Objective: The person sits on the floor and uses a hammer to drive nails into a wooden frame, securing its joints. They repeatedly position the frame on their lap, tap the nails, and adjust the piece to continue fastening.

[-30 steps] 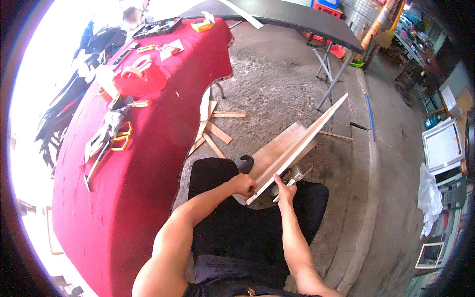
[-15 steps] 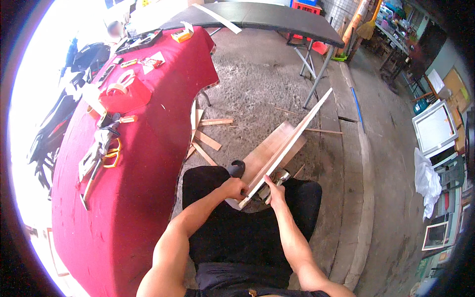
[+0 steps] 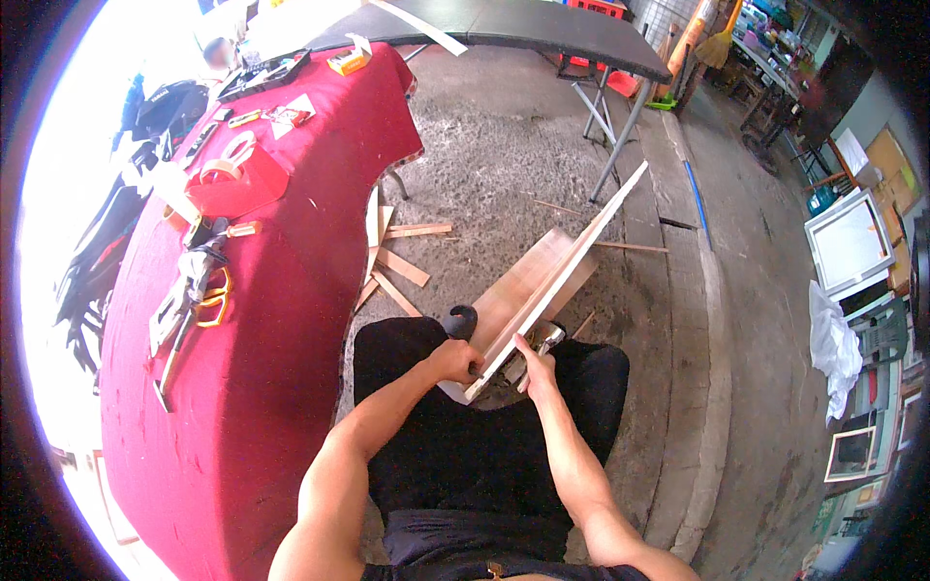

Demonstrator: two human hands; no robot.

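Observation:
Between my knees a long pale wooden board (image 3: pixel 572 266) stands on edge, slanting away to the upper right. A wider wooden plank (image 3: pixel 518 281) lies beneath and to its left. My left hand (image 3: pixel 455 361) is closed in a fist against the board's near end, around a small dark thing that the fingers mostly hide. On the other side my right hand (image 3: pixel 538 368) grips the board, its thumb lying along the edge. Just beyond the right hand sits a shiny metal tool (image 3: pixel 548 335), partly hidden. The dark grey toe of a shoe (image 3: pixel 459 321) shows beside the plank.
A red-covered table (image 3: pixel 281 387) on the left carries a saw with a yellow handle (image 3: pixel 215 298), a red tape holder (image 3: pixel 237 184) and an orange-handled tool (image 3: pixel 244 229). Wood offcuts (image 3: pixel 402 263) lie on the concrete floor. A black folding table (image 3: pixel 523 29) stands ahead.
The view has shifted slightly. Both hands and the board keep almost the same position, with no clear change in grip.

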